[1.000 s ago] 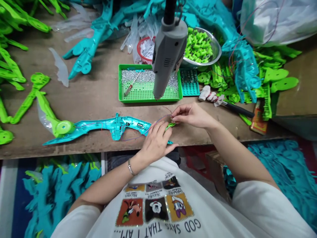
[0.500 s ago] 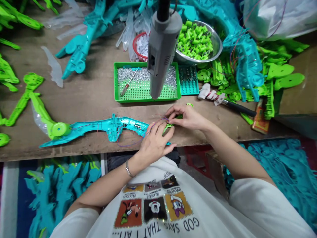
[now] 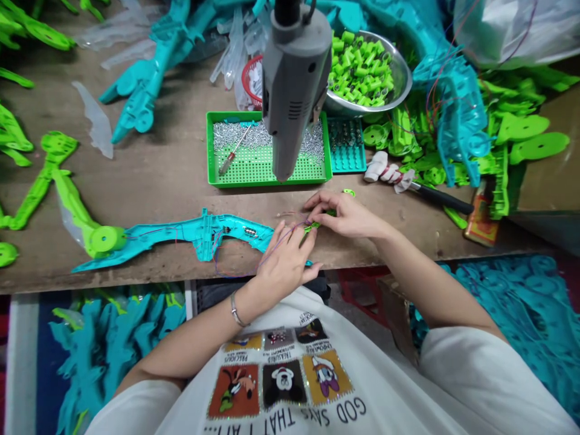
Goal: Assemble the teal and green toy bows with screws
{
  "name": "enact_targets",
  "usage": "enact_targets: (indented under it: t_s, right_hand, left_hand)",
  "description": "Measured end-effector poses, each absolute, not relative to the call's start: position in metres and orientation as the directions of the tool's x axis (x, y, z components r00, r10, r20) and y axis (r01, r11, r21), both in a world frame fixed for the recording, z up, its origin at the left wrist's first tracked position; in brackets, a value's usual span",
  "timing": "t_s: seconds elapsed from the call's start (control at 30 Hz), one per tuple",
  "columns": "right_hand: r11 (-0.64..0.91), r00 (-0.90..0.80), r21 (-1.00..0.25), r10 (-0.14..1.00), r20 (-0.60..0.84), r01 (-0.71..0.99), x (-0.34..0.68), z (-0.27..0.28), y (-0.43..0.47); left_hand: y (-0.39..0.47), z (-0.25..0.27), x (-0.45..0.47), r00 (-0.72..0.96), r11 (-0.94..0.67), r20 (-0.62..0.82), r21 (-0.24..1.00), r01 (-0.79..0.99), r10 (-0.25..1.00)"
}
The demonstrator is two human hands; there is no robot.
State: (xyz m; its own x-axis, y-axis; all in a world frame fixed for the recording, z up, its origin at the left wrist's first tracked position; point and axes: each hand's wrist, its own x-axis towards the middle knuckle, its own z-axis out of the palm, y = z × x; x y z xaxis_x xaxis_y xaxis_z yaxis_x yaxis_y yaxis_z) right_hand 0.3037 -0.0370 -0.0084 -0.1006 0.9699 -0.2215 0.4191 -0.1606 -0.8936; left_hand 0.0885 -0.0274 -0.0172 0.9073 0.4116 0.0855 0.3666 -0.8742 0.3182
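A long turquoise plastic bow-shaped shell [image 3: 158, 233] lies along the front of the bench, hollow side up, with a small metal spring [image 3: 250, 232] inside. Over its right end rests my left hand [image 3: 286, 254], fingers curled down onto the shell and a green plastic piece [image 3: 312, 227]. My right hand [image 3: 348, 215] meets it from the right, thumb and fingertips pinched at thin red and blue wires [image 3: 306, 221] beside that green piece. What exactly sits between the fingertips is partly hidden. A loop of wire [image 3: 226, 275] hangs over the bench's front edge.
A grey electric screwdriver [image 3: 294, 96] hangs above a green tray [image 3: 244, 178] of screws. Behind are a metal bowl [image 3: 405, 78] of green pieces and a turquoise tray [image 3: 347, 160]. A wrapped-head hammer [image 3: 439, 197] lies right. Green arms [image 3: 72, 199] stand left.
My left hand's fingers have shifted slightly over the green piece, and the right fingertips have closed in beside them. The wires between them have moved a little. The view has shifted slightly.
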Motion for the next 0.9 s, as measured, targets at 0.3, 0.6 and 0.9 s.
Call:
enact_targets:
  t_s: [0.3,0.6,0.9]
  right_hand:
    - [-0.049,-0.155,-0.914,0.981,-0.121,0.403,0.305,-0.007,-0.048]
    - [0.291,-0.212,-0.644,0.957,0.200,0.707,0.304,-0.034,-0.068]
    - [0.134,-0.015,-0.668,0.983,0.181,0.732,0.291,-0.010,-0.080]
  left_hand:
    - [-0.025,-0.022,0.087,0.923,-0.902,0.127,0.297,0.314,0.364]
    - [-0.044,0.001,0.041,0.854,-0.939,0.517,0.315,-0.139,0.047]
    - [-0.018,0.058,0.014,0.672,-0.712,0.561,0.699,-0.072,0.483]
